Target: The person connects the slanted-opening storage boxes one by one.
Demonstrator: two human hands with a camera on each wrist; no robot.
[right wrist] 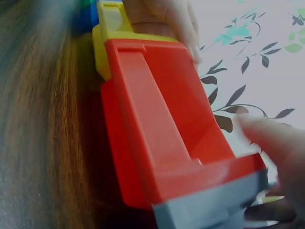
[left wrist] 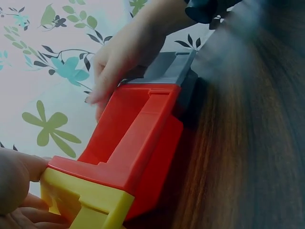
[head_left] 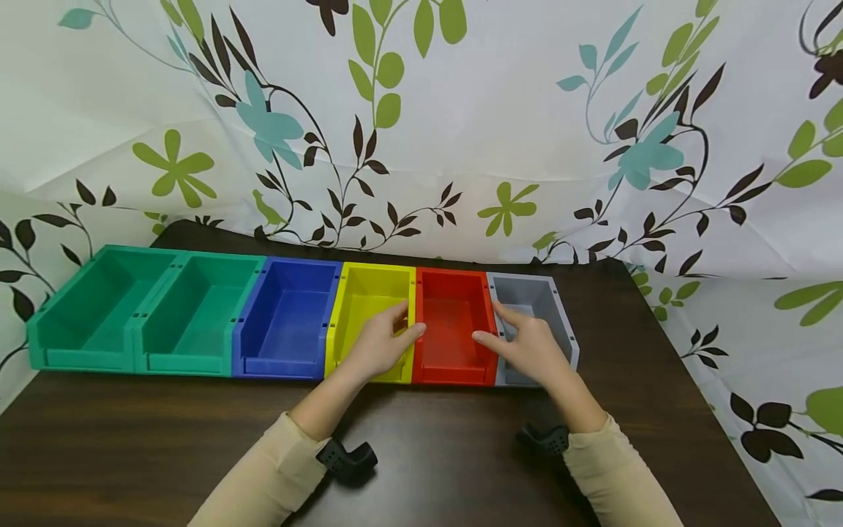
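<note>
A red bin (head_left: 454, 315) stands between a yellow bin (head_left: 352, 293) and a grey bin (head_left: 527, 293), rims side by side. My left hand (head_left: 382, 344) is over the yellow bin, fingers inside it, with the thumb at the rim shared with the red bin. On the other side, my right hand (head_left: 530, 348) hovers over the grey bin. Its index fingertip is near the wall beside the red bin, and its thumb reaches over the red bin. The right wrist view shows that right thumb (right wrist: 267, 138) blurred and apart from the red wall. Neither hand visibly grips a bin.
A blue bin (head_left: 287, 315) and two green bins (head_left: 197, 315) continue the row to the left. The row stands on a dark wooden table (head_left: 428, 446). Behind hangs a floral-patterned cloth (head_left: 435, 161). Black wrist mounts (head_left: 347, 462) sit on both sleeves.
</note>
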